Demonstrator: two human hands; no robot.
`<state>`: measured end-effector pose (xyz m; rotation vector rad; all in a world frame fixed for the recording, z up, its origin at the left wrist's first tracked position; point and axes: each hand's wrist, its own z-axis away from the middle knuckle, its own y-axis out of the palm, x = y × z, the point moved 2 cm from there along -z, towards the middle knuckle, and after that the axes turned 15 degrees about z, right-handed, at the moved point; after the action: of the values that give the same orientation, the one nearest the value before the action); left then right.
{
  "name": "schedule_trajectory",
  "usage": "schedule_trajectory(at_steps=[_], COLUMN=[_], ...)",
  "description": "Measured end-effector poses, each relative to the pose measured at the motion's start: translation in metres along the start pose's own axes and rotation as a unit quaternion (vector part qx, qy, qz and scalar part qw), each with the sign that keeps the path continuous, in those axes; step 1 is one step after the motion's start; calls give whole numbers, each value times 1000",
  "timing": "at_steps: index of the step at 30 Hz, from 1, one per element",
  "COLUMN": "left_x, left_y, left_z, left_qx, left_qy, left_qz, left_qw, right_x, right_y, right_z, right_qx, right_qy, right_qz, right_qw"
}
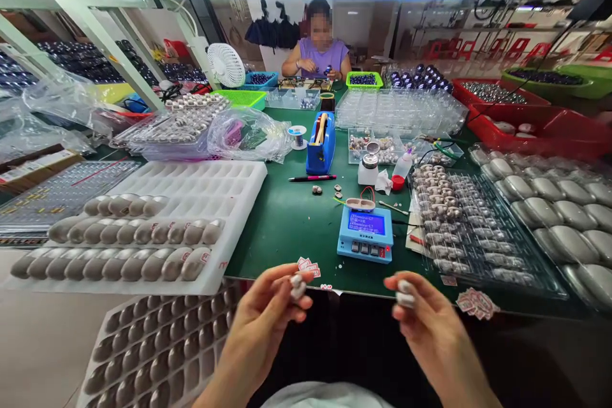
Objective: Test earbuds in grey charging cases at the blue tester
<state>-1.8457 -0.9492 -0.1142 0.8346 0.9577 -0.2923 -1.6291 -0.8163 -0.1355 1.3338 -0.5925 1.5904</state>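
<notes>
My left hand [268,319] is closed in a pinch on a small silvery-white part [297,287] near the table's front edge. My right hand [430,325] is also closed, holding a similar small pale part [405,293]. The two hands are apart, at about the same height, just in front of a blue tester box with a lit screen [366,233]. Small red-and-white labels [308,266] lie on the green mat just beyond my left fingers.
A white tray [229,191] with rows of grey oval shells sits left, and another tray of shells [157,344] is below it. Clear trays of parts [473,229] stand right. A blue tape dispenser [321,143] stands mid-table. Another person [316,54] works opposite.
</notes>
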Motion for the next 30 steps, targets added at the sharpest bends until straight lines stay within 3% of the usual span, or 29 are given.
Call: schedule_trajectory(at_steps=[3, 10, 13, 19, 25, 30], left_x=[21, 29, 28, 22, 13, 9], left_y=[16, 17, 13, 3, -5, -1], left_z=[-8, -20, -27, -44, -63, -66], left_qx=[11, 111, 126, 114, 53, 40], left_qy=[-70, -47, -24, 6, 40, 44], left_qz=[56, 13, -14, -43, -52, -27], left_qw=[996, 993, 992, 993, 996, 998], right_x=[-12, -6, -8, -7, -9, -6], right_y=[27, 31, 32, 33, 26, 26], right_z=[-7, -17, -18, -23, -32, -33], right_qx=[37, 53, 55, 63, 50, 43], right_qy=[84, 45, 36, 57, 118, 102], right_qz=[-93, -42, -26, -61, -145, -148], right_qw=[991, 997, 998, 995, 981, 983])
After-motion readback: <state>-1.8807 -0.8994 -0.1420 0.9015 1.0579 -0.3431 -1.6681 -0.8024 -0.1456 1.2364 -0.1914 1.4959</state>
